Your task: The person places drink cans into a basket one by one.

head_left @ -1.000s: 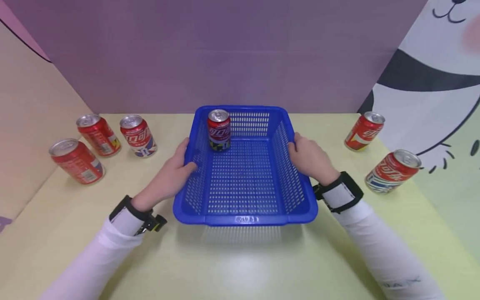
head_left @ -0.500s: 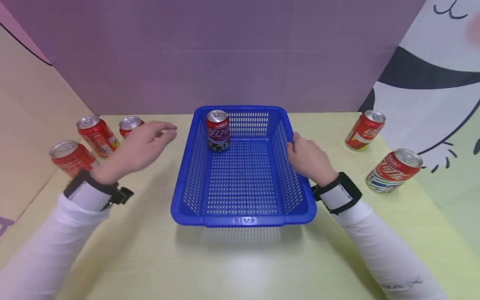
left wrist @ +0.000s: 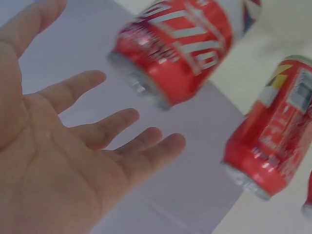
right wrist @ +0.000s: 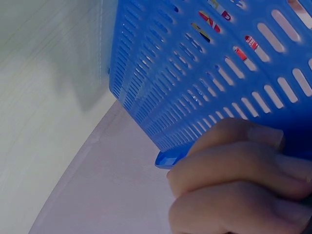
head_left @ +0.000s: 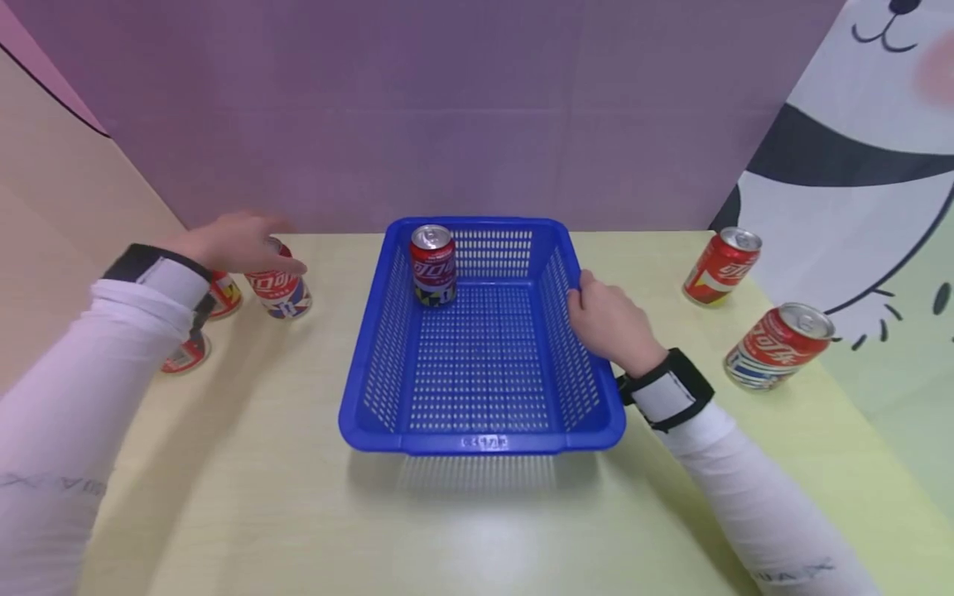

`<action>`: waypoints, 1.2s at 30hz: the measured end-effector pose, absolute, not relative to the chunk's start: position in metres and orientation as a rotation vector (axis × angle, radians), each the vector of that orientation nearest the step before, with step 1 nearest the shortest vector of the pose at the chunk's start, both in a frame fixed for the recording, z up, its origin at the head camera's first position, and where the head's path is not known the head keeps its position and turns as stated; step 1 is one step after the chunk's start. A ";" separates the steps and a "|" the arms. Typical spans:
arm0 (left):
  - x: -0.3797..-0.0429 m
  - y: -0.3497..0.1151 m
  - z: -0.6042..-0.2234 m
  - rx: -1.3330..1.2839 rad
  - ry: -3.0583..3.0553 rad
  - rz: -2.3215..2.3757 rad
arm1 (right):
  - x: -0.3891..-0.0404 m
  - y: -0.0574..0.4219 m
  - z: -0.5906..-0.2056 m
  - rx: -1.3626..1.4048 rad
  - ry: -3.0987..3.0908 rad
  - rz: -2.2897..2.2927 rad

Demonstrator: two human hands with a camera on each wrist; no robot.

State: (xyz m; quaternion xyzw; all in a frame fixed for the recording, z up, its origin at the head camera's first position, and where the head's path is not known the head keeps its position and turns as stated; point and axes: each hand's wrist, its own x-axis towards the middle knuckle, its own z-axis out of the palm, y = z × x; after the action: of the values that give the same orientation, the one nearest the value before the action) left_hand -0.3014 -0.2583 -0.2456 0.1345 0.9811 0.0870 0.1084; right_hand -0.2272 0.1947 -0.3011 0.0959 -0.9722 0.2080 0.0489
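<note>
A blue plastic basket (head_left: 477, 443) with slotted sides stands mid-table, and one red soda can (head_left: 434, 266) is upright in its back left corner. My right hand (head_left: 613, 321) grips the basket's right rim, fingers curled under it in the right wrist view, where the slotted wall (right wrist: 180, 73) fills the upper part. My left hand (head_left: 237, 242) is over the left cans, fingers spread and holding nothing. Closest to it is a soda can (head_left: 277, 290) with a blue and white base, partly hidden by the hand. The left wrist view shows this can (left wrist: 180, 44) just beyond the fingertips (left wrist: 92, 77).
Partly behind my left hand and wrist are two more red cans, a farther can (head_left: 226, 296) and a nearer can (head_left: 188, 354). At the right stand a back can (head_left: 721, 266) and a front can (head_left: 778, 348). A purple wall (head_left: 477, 116) borders the table's far edge.
My left hand has let go of the basket's left rim and moved left and back to the cans there. My right hand has kept its grip, and the basket stands nearly where it was.
</note>
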 end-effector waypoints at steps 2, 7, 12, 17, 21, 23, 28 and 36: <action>-0.306 -0.260 -0.253 0.395 2.888 0.246 | -0.227 0.194 -0.301 0.289 -2.962 0.638; -0.314 -0.268 -0.268 0.403 2.892 0.281 | -0.228 0.194 -0.302 0.280 -2.962 0.637; -0.316 -0.271 -0.276 0.307 2.888 0.429 | -0.230 0.194 -0.302 0.286 -2.959 0.652; -0.315 -0.272 -0.277 0.288 2.953 0.455 | -0.231 0.194 -0.304 0.280 -2.948 0.658; -0.312 -0.273 -0.277 0.304 3.015 0.461 | -0.231 0.194 -0.306 0.262 -2.946 0.643; -0.307 -0.274 -0.275 0.309 3.075 0.459 | -0.231 0.193 -0.307 0.265 -2.944 0.635; -0.294 -0.267 -0.250 0.327 3.227 0.531 | -0.231 0.192 -0.306 0.272 -2.940 0.628; -0.260 -0.226 -0.196 0.556 3.357 0.563 | -0.232 0.193 -0.309 0.264 -2.941 0.616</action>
State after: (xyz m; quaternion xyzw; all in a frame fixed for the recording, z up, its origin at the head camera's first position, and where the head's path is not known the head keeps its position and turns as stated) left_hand -0.2600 -0.2261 -0.1961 0.1592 0.9619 0.1613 -0.1531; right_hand -0.2324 0.1926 -0.3089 0.0874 -0.9731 0.2037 0.0624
